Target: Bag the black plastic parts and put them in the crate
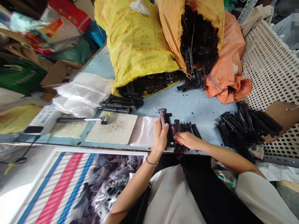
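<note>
My left hand (161,133) is wrapped round a black plastic part (165,118) held upright near the table's front edge. Just right of it, my right hand (185,139) has its fingers closed at another black part (177,127); its fingertips are partly hidden against the black pieces. Several more black parts (192,129) lie on the blue table (201,105) behind my right hand. A hammer (81,119) rests to the left, its head on a pale board (112,129) strewn with crumbs.
A yellow sack (137,43) and an orange sack (168,18) spill black parts at the back. A black pile (245,124) and perforated white crate (268,62) stand right. A white-framed striped container (63,183) holds bagged items front left.
</note>
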